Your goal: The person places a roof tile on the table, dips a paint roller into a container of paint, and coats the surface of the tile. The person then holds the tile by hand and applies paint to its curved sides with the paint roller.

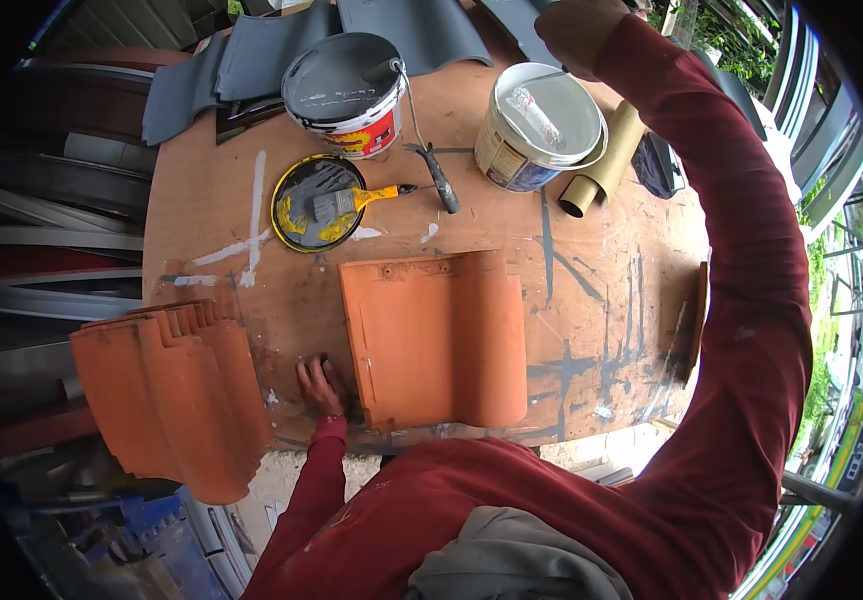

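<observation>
My left hand [321,387] rests on the wooden tabletop with its fingers apart, just left of an orange roof tile [426,345] lying flat in front of me. My right arm reaches to the far side. There my right hand [581,35] is closed beside a grey roof tile [513,22]; its fingertips are mostly hidden, so what it grips does not show. A yellow-handled paintbrush [334,206] lies across a round paint lid [294,218] smeared grey and yellow. Behind that stands a bucket [366,135] of grey paint.
A stack of orange roof tiles [171,390] sits at the left edge. Several grey tiles [271,50] line the far edge. A white bucket [521,150], a brown cardboard tube [611,165] and a dark-handled tool [441,182] are on the paint-marked tabletop [471,225].
</observation>
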Demonstrator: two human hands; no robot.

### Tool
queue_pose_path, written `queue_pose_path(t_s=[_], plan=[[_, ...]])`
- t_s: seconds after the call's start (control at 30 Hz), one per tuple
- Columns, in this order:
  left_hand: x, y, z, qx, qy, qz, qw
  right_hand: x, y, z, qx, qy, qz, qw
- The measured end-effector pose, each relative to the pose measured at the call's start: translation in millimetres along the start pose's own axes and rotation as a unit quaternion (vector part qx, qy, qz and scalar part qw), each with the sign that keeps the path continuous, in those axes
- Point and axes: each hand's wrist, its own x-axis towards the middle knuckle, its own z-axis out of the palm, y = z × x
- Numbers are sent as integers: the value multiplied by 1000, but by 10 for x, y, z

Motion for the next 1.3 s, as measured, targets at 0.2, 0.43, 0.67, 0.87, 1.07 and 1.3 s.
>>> queue_pose_path(t_s=[0.2, 0.43, 0.67, 0.87, 1.07, 1.3], plan=[[26, 72, 51, -20, -3, 5, 1000, 440, -341, 888, 27, 128, -52, 990], [38, 60, 17, -11, 13, 10, 1000, -15, 11, 652, 23, 226, -15, 974], [18, 48, 0, -23, 19, 26, 999, -369, -352, 529, 80, 224, -32, 971], [-48, -16, 76, 15, 59, 45, 997, -816, -207, 987, 121, 285, 89, 947], [0, 41, 48, -23, 29, 27, 999, -1983, -231, 1388, 454, 228, 247, 825], [21, 12, 32, -6, 26, 8, 1000, -3215, -1711, 1722, 839, 71, 90, 532]])
